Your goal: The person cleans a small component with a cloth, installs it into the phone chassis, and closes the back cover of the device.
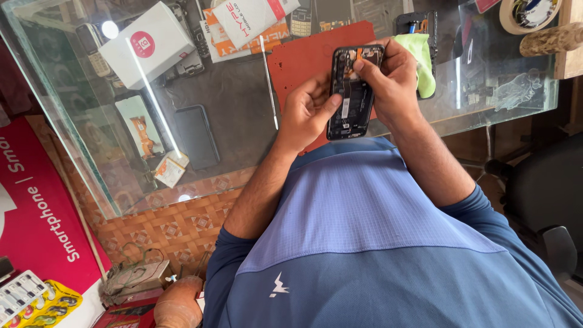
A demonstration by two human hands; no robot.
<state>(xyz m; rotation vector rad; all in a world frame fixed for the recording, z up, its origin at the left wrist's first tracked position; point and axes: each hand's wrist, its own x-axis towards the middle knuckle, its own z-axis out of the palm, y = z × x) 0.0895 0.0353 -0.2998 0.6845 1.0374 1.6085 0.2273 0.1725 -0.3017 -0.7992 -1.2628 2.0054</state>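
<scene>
Head view: your left hand (306,112) grips an opened smartphone (351,91) with its back cover off, circuit boards and flex cables exposed, thumb pressed along the phone's left edge. Your right hand (392,79) closes on the phone's upper right corner, index fingertip on the top internals, a light green cloth (420,54) tucked in the same hand. Phone is held just above a red mat (303,58) on the glass tabletop (243,109), over the mat's near edge. Left of the phone: a thin metal rod (269,82) lying on the glass, farther left a white box (149,44). Far right of the phone: a tape roll (527,15).
</scene>
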